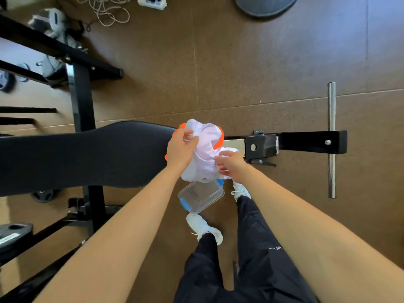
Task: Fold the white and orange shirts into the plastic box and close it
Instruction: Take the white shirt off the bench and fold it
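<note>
The person is standing at the end of a padded black table (pixel 87 154) and is gathering both garments above it. The left hand (pixel 180 149) is gripping a bunch of the white shirt (pixel 205 149), its fingers (pixel 190 139) curled and pressed into the cloth near the top of the bundle. The right hand (pixel 231 164) is working at the lower edge, its fingers (pixel 219 159) pinching a fold of the same white fabric. The orange shirt (pixel 219 138) is showing only as slivers around the white one, at the far side and by the left wrist, so the two seem to be bunched together rather than laid out apart. The plastic box (pixel 201 195) is sitting just below the bundle, near the person's white shoes (pixel 204 228); whether it is resting on the floor or on some lower support is hard to tell. It is looking empty, and whether its lid is on or off cannot be told, though blue clips (pixel 185 203) are showing on its corners. Judging by this, the task is barely starting: neither shirt is folded, nothing is packed, and the folding, the placing of both shirts and the closing of the box are all still ahead.
</note>
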`<state>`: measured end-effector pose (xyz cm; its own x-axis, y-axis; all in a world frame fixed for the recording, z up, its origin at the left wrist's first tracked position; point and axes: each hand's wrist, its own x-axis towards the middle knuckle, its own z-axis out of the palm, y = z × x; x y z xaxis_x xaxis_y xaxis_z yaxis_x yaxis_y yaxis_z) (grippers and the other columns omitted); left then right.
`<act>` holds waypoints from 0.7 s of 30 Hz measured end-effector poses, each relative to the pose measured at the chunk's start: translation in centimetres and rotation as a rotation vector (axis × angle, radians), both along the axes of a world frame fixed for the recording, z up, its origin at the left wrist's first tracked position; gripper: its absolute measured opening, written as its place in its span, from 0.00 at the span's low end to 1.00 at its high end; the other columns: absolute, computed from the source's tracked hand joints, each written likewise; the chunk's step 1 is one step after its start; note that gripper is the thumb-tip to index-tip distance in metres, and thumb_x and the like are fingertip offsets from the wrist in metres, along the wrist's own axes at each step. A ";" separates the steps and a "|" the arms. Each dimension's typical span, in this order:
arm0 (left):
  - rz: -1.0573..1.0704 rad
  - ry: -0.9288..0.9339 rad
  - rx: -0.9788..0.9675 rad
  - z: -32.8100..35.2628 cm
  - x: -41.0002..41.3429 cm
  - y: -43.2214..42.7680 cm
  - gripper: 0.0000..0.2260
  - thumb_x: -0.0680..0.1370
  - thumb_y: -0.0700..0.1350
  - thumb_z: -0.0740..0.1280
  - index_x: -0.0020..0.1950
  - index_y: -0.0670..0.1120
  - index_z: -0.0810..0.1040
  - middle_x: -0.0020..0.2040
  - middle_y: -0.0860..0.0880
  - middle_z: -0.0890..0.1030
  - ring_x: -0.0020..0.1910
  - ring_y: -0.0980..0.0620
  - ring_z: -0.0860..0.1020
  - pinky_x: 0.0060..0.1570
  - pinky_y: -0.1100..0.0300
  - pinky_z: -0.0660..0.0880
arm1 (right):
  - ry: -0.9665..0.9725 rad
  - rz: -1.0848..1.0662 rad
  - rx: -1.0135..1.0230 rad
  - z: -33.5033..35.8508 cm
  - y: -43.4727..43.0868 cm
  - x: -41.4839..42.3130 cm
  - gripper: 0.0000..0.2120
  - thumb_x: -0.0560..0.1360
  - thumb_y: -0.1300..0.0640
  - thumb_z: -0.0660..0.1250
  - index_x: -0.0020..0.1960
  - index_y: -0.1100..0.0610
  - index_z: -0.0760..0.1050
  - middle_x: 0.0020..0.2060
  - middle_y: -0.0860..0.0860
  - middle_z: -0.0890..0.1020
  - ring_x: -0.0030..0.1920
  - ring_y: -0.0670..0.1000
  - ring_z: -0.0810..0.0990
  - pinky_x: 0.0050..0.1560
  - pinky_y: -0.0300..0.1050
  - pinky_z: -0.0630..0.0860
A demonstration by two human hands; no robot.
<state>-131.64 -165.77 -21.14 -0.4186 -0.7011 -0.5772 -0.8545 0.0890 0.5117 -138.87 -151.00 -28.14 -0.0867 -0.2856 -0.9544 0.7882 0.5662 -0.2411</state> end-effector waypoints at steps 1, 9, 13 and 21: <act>-0.026 -0.017 0.000 -0.5 -0.9 -0.8 0.14 0.80 0.50 0.67 0.64 0.50 0.76 0.61 0.50 0.80 0.58 0.49 0.78 0.53 0.61 0.75 | 0.055 0.037 -0.008 0.0 0.0 0.3 0.17 0.77 0.62 0.71 0.64 0.66 0.77 0.40 0.57 0.77 0.37 0.50 0.74 0.34 0.40 0.75; -0.200 -0.352 0.088 -3.5 -3.8 -4.8 0.21 0.77 0.59 0.68 0.67 0.51 0.75 0.65 0.48 0.79 0.62 0.45 0.77 0.62 0.46 0.76 | 0.423 0.005 0.032 1.7 2.3 1.1 0.06 0.76 0.60 0.71 0.48 0.63 0.83 0.37 0.47 0.81 0.40 0.45 0.77 0.50 0.47 0.80; -0.077 -0.246 -0.030 -1.9 -2.8 -5.0 0.10 0.77 0.54 0.70 0.53 0.50 0.83 0.52 0.50 0.84 0.50 0.49 0.80 0.51 0.53 0.79 | 0.336 -0.101 0.020 3.1 3.0 2.1 0.06 0.77 0.56 0.71 0.49 0.59 0.82 0.45 0.49 0.83 0.50 0.50 0.81 0.58 0.52 0.81; 0.176 -0.418 0.192 3.5 5.4 -5.1 0.25 0.76 0.62 0.69 0.64 0.46 0.79 0.57 0.46 0.82 0.56 0.44 0.80 0.50 0.55 0.77 | 0.202 -0.189 -0.016 6.5 3.1 4.1 0.08 0.76 0.59 0.71 0.55 0.57 0.81 0.53 0.57 0.81 0.57 0.57 0.81 0.63 0.57 0.79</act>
<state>-126.21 -170.89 -17.61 -0.0082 -0.6049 -0.7962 -0.9837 -0.1379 0.1150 -134.75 -147.88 -21.61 -0.3284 -0.2615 -0.9076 0.8144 0.4084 -0.4123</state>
